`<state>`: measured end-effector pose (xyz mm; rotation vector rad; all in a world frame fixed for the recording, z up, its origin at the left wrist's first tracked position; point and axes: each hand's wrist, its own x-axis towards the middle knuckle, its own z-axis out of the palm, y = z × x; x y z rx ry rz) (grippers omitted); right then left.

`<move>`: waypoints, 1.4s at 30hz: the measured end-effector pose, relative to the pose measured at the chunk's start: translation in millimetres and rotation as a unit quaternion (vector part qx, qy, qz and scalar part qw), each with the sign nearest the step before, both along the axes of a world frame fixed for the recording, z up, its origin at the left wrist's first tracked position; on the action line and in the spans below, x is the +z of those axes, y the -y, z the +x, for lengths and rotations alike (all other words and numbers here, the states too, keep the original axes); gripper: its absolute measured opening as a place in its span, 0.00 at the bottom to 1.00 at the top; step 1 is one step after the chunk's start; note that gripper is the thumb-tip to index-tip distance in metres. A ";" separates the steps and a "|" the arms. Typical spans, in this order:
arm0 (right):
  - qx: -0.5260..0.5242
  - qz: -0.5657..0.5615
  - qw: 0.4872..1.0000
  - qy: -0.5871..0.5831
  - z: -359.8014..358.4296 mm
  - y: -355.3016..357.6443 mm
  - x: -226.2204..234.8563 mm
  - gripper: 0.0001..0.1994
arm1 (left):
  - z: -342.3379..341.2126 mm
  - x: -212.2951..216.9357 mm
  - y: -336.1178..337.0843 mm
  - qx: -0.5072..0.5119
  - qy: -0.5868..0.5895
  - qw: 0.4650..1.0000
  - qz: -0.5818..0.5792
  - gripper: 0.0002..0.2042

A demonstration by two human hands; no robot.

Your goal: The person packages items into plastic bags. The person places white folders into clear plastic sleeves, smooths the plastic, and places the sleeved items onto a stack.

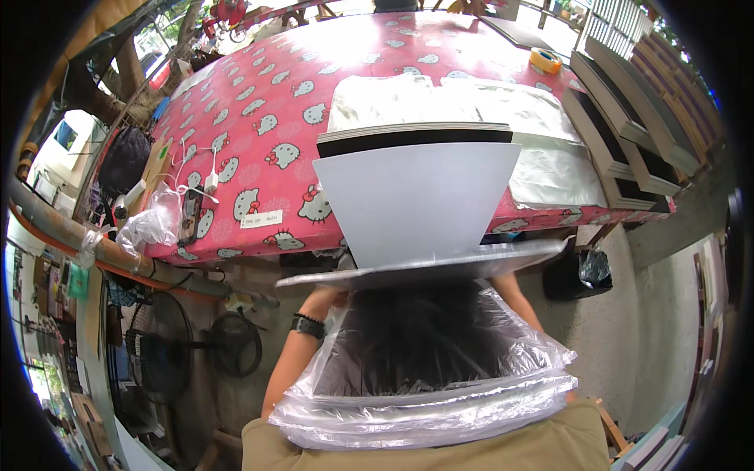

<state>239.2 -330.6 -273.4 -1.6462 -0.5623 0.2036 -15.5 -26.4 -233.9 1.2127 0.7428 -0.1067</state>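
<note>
We find a white board half inside a clear plastic bag at the bench near edge, long axis running away from us. Left hand grips the bag mouth; right hand is hidden, grip undeterminable.

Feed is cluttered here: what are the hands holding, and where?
A white board, half inside a clear plastic bag. Both hands are hidden underneath, seemingly at its side edges.
</note>
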 end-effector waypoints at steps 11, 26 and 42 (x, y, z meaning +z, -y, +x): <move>-0.084 -0.266 0.958 0.069 2.2 -16.4 94.1 0.07 | -28.4 -29.9 -73.2 0.154 0.042 0.795 0.585 0.12; 0.445 -0.513 0.734 -0.004 -25.8 -61.4 101.6 0.19 | 27.5 305.2 57.3 -0.230 0.411 0.865 0.171 0.13; 0.208 0.006 0.978 0.029 -68.6 -97.4 237.3 0.02 | 78.8 195.8 66.7 -0.064 0.368 0.917 0.139 0.16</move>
